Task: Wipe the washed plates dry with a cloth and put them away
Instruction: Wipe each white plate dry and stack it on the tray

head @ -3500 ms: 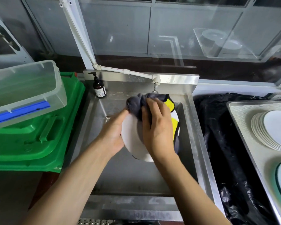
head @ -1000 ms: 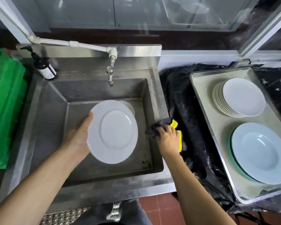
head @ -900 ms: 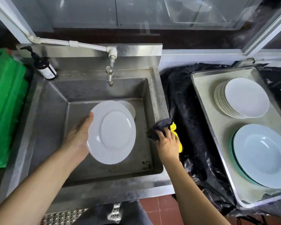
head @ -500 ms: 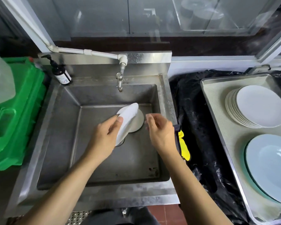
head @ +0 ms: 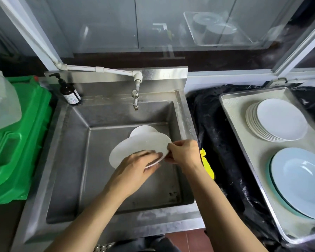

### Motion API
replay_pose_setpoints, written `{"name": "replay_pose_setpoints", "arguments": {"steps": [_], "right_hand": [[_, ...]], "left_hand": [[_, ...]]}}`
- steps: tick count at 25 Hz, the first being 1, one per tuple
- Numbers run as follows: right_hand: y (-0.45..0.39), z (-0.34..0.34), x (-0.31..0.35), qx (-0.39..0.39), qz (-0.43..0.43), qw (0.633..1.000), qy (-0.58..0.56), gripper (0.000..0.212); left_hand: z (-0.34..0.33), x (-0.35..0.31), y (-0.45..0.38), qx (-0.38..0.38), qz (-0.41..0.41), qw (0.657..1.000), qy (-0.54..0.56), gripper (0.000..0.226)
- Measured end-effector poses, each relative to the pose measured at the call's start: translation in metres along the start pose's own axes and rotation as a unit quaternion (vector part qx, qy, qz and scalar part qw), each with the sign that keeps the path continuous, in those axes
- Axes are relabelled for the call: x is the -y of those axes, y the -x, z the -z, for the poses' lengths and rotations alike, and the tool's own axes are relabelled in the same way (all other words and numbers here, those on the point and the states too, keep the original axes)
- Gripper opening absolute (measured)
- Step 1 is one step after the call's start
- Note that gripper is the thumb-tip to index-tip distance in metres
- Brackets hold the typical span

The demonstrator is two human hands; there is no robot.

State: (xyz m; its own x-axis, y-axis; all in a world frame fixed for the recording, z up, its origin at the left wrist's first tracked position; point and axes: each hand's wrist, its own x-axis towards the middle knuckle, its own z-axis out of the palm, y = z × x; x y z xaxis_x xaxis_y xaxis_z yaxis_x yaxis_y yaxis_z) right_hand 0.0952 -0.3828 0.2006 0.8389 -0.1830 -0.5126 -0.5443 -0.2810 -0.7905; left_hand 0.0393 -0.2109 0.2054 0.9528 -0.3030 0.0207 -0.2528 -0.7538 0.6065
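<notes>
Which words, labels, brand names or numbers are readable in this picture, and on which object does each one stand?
None can be read with confidence.
Pump bottle at the back left corner of the sink: it has a white label with small print and a coloured mark near its bottom edge, too small and blurred to read.
Plates, tray, green bin, tap: no text visible.

**Sink at centre, tray at three o'clock**

The sink (head: 76, 160) sits centre, its tap (head: 135, 99) at twelve o'clock and a soap bottle (head: 69, 93) at eleven on the rim. A held plate (head: 135, 150) hangs over the basin, another plate (head: 142, 130) behind it. The crate (head: 16, 142) lies at nine o'clock. The tray (head: 244, 160) at three carries a plate stack (head: 278, 119), with a bowl (head: 302, 180) before it.
</notes>
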Motion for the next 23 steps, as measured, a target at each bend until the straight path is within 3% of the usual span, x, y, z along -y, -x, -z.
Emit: {"name": "replay_pose_setpoints", "arguments": {"steps": [4,9,13,16,23], "right_hand": [[0.013,0.0,-0.004,-0.06,0.016,0.997,-0.044,0.022],[0.022,0.014,-0.007,-0.116,0.015,0.984,-0.132,0.029],[0.028,0.038,-0.015,-0.123,0.022,0.983,-0.134,0.022],[0.026,0.065,-0.023,-0.147,0.032,0.978,-0.142,0.034],[-0.002,0.163,-0.047,-0.168,0.033,0.964,-0.205,0.027]], "left_hand": [[0.014,0.009,0.002,-0.008,0.024,1.0,0.019,0.042],[0.036,0.033,-0.013,-0.146,0.119,0.982,0.003,0.034],[0.03,0.031,-0.03,-0.108,0.191,0.973,0.071,0.039],[0.014,0.01,-0.047,-0.099,0.2,0.968,0.111,0.039],[-0.043,-0.059,-0.101,-0.085,0.202,0.958,0.185,0.033]]}}
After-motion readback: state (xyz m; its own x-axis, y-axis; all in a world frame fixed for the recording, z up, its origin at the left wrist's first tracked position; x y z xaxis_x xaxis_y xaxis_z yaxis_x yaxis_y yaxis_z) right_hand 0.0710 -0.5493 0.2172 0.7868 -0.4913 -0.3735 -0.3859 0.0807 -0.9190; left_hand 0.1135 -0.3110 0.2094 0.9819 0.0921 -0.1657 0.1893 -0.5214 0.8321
